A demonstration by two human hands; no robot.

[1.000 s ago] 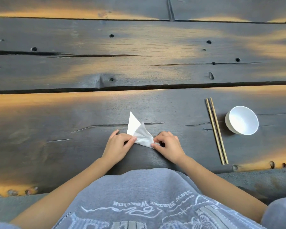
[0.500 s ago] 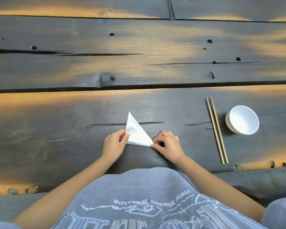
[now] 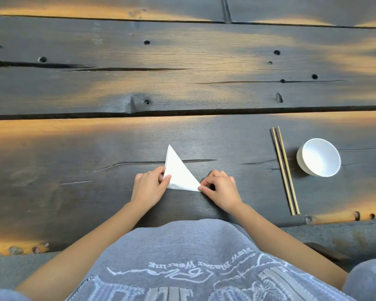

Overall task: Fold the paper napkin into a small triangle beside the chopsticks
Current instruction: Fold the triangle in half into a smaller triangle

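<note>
Head view: left-hand corner of paper napkin [image 3: 178, 173] hidden under left hand [image 3: 148, 186] fingers; forearms cut off at frame bottom. Shirt [image 3: 193, 261] print reads "New Blazar Wearing" (upside down, last word unclear). Left hand pinches napkin's near-left corner, thumb on top; right hand [image 3: 220, 191] fingertips pressed on near-right tip. Napkin lies flat, folded triangle, on dark plank table [image 3: 74, 170], well left of chopsticks [image 3: 284, 170]; white bowl [image 3: 318, 157] just beyond them.

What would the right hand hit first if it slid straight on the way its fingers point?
The right hand points left, so first the white folded paper napkin it already touches; probably the left hand beyond.
</note>
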